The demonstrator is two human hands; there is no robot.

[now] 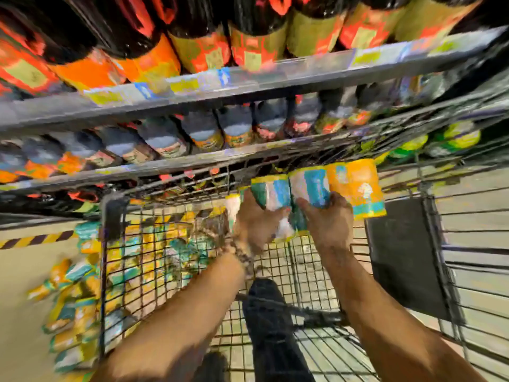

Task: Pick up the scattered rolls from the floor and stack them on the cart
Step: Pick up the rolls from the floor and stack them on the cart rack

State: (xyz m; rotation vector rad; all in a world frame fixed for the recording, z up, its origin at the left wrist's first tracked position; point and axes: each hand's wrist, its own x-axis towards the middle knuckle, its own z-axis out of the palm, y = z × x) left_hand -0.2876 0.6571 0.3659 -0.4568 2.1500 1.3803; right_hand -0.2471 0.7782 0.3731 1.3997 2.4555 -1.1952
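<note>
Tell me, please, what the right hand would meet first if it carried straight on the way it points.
The blue-and-white roll the right hand grips; behind it, probably the cart's far wire wall, though blur leaves depth unclear.

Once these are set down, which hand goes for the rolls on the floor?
Left, probably: the floor rolls lie outside the cart wall nearest the left hand; the right hand is farther across.
</note>
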